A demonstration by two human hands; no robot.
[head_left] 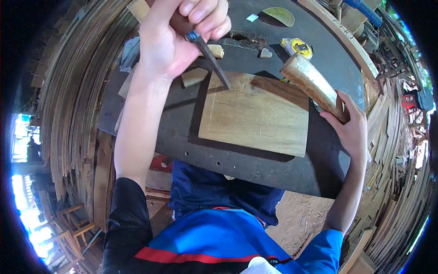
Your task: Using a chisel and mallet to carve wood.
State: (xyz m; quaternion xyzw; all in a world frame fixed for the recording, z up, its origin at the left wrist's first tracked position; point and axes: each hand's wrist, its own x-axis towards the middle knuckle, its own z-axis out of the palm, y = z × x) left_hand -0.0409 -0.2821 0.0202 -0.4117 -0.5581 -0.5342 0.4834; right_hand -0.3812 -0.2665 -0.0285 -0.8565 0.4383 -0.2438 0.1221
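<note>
My left hand (pixel 159 48), raised at the upper left, is closed around a chisel, its handle mostly hidden in the fingers. The dark narrow chisel blade (pixel 212 60) slants down to the right, its tip over the upper left part of a pale wooden board (pixel 253 118); I cannot tell if it touches. Thin lines and carved marks show on the board, which lies flat on the dark table. On the right, my right hand (pixel 350 125) grips the lower end of a thick, worn wooden mallet (pixel 312 81), tilted up to the left above the board's right corner.
Behind the board lie a yellow tape measure (pixel 296 48), a heart-shaped wood piece (pixel 266 53), a dark block (pixel 244 40) and a yellowish half-round piece (pixel 279 16). A wood offcut (pixel 194 77) sits left of the board. Long planks (pixel 75 91) are stacked at the left.
</note>
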